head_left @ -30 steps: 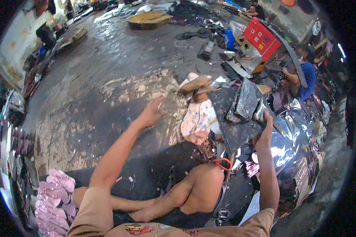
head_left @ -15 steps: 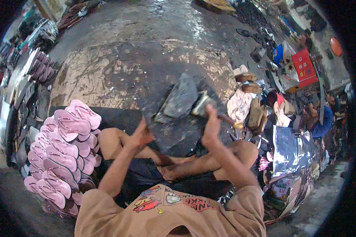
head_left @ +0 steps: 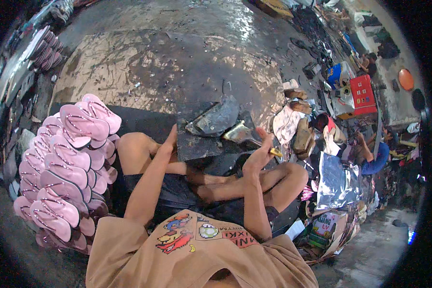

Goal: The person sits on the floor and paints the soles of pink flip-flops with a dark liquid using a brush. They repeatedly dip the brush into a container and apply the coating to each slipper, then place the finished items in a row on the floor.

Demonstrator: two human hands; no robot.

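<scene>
A dark, flat board (head_left: 197,150) lies in front of my crossed legs. On it rest a grey, half-round piece (head_left: 217,118), whose kind I cannot make out, and a wide flat brush (head_left: 239,134) with a yellow-ended handle. My left hand (head_left: 168,140) is open, its fingers stretched along the board's left edge. At the right, my right hand (head_left: 259,157) is open too, palm turned inward and fingers pointing up. It overlaps the brush handle; whether it touches the handle is unclear.
Pink thong sandals (head_left: 62,170) are piled at my left. A brown sheet (head_left: 105,72) covers the floor ahead. To the right are shoe-shaped blocks (head_left: 303,137), a silvery sheet (head_left: 338,182), a red box (head_left: 363,95) and another person's arm (head_left: 366,148).
The board and the things on it have settled from a blurred, tilted position into a steadier one. My hands have straightened at its sides, and the view has shifted slightly.
</scene>
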